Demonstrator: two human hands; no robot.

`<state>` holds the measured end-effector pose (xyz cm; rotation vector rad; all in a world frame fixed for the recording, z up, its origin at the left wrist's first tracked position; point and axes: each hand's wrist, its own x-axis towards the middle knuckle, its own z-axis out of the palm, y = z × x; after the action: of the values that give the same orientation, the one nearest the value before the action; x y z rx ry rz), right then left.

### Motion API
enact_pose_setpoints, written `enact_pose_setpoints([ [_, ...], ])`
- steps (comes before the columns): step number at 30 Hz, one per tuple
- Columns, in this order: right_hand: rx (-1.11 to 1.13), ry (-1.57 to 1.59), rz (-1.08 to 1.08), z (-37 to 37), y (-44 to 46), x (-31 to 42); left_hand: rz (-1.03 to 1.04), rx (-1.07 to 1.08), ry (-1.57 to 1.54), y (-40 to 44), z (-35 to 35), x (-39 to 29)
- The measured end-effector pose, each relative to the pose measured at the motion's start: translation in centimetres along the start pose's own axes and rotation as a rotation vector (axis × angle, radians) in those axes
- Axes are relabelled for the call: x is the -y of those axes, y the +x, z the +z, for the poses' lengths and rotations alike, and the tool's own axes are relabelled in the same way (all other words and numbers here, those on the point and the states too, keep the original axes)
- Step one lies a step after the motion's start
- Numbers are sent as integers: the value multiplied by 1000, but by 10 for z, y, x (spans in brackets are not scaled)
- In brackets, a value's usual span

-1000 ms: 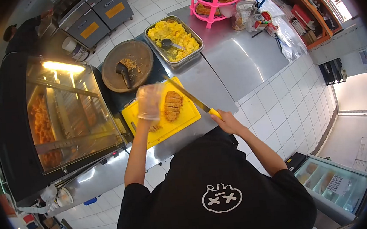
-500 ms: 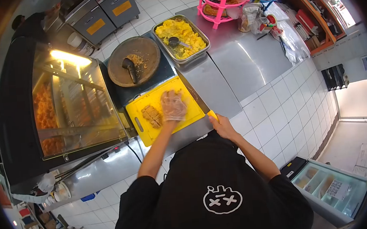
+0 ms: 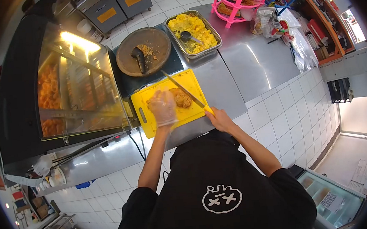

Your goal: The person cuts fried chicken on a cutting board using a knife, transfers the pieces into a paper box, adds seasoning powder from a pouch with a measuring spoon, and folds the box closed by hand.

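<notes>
My left hand (image 3: 164,107), in a clear plastic glove, is over the left part of a yellow cutting board (image 3: 143,125). It is blurred, its fingers are hard to make out, and it hides most of what lies under it. Just right of it on the board sits a browned, fried-looking piece of food (image 3: 181,98). My right hand (image 3: 220,120), bare, is closed around the yellow handle of a knife (image 3: 186,90). The long blade slants over the board's right side, alongside the fried piece, its tip pointing toward the far edge.
Beyond the board stand a stone mortar (image 3: 157,65) with a dark pestle (image 3: 139,60) in it and a metal tray (image 3: 214,45) of yellow food. A lit glass display case (image 3: 78,92) borders the left. Pink stacked baskets (image 3: 237,0) stand far right. A person (image 3: 40,14) is at upper left.
My left hand has shifted left, uncovering the fried piece and covering the cut food seen earlier. The knife's blade has come from beside the board to over it. The whole view has shifted slightly.
</notes>
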<state>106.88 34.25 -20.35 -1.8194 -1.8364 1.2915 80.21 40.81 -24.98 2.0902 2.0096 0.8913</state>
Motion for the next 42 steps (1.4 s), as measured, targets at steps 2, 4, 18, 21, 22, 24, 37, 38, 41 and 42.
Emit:
enact_pose_setpoints([
  [2,28,-4,-31,11,5,-8,-64,-164,-186,12,-30,0],
  [4,37,-58,-44,16,5,-6,24,-227,-265,39,-48,-7],
  [18,45,-261,-130,17,27,-22,499,350,303,128,18,-26],
  [21,84,-275,-117,15,32,-25,504,318,263,122,28,-18],
  [22,80,-288,-127,13,37,-26,497,275,239,127,36,-12],
  [24,85,-300,-118,21,30,-29,481,222,182,118,45,-4],
  [37,86,-264,-112,13,36,-25,498,236,162,117,46,-9],
  [38,83,-273,-116,12,36,-25,500,256,167,116,43,-12],
  [41,90,-338,-84,16,37,-26,500,264,186,110,43,-9],
  [42,99,-326,-74,18,37,-22,533,245,192,111,53,-1],
])
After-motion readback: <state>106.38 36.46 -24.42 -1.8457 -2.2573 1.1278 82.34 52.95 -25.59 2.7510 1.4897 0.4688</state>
